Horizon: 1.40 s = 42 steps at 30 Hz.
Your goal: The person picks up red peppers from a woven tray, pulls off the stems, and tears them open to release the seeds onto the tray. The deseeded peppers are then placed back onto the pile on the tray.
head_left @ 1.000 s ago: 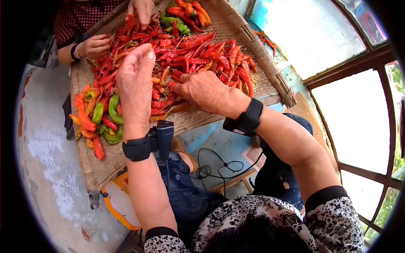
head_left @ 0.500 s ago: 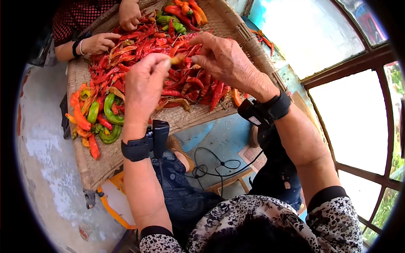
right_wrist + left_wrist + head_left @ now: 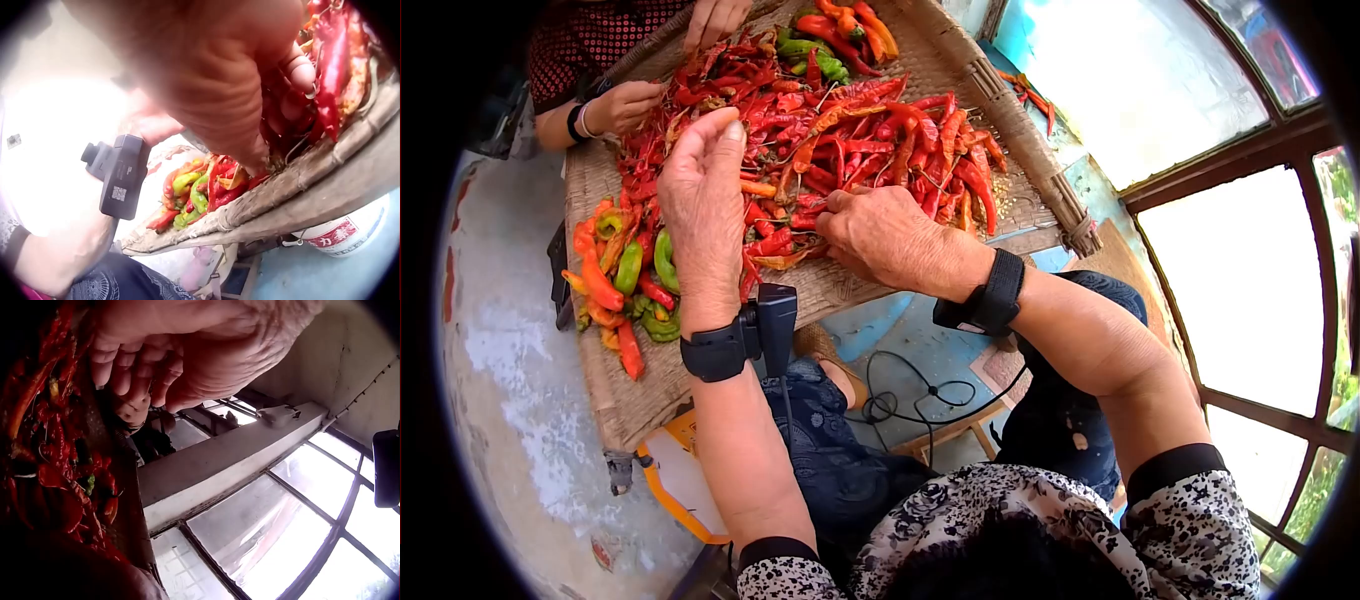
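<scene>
Red chili peppers (image 3: 870,150), many of them wrinkled, cover a woven tray (image 3: 640,400). My left hand (image 3: 708,205) is raised over the left part of the heap, thumb and fingers loosely bent; in the left wrist view the left hand (image 3: 187,356) shows nothing between its fingers. Low at the tray's near edge, my right hand (image 3: 905,235) reaches into the chilies. From the right wrist, the right hand's curled fingers (image 3: 301,75) are seen among red chilies (image 3: 334,69), its thumb close to the rim; I cannot tell whether they grip one.
Green and orange peppers (image 3: 605,285) lie at the tray's left corner, more green ones (image 3: 825,60) at the back. Across the tray, another person's hands (image 3: 620,108) work at the heap. A window (image 3: 1230,290) stands to the right, and a white bucket (image 3: 344,234) below the tray.
Half a second ago my hands were close together over the heap with an orange-yellow pepper between them. They have since parted, the right dropping to the near edge and the left shifting left.
</scene>
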Available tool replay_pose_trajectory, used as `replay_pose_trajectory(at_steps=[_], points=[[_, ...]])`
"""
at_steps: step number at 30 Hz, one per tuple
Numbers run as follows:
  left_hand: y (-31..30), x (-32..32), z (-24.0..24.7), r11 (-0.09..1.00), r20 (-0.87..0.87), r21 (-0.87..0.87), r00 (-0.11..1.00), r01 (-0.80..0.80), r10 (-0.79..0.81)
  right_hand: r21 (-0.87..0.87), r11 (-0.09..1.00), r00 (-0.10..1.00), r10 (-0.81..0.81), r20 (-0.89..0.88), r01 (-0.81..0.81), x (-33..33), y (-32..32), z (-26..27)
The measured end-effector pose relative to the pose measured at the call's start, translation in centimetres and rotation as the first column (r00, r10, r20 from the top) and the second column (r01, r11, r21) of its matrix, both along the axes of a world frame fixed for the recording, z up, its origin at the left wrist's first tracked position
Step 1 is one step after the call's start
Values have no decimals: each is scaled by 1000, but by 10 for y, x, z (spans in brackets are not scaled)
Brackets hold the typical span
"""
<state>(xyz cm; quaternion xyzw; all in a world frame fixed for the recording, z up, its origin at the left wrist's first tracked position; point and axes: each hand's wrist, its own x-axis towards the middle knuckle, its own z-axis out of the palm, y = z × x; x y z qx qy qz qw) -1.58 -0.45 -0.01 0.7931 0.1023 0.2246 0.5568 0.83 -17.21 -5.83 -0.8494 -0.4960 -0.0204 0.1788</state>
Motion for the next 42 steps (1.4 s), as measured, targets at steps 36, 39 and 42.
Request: replay_pose_trajectory(at_steps=[36, 39, 42], points=[[-19, -2, -7, 911, -212, 235, 932, 340, -293, 97, 986, 988, -144, 59, 137, 27, -34, 25], [-30, -8, -12, 862, -256, 287, 901, 418, -351, 265, 959, 994, -81, -76, 99, 38, -46, 30], [-34, -6, -10, 822, -314, 303, 865, 482, -391, 378, 922, 993, -41, -110, 80, 41, -49, 31]])
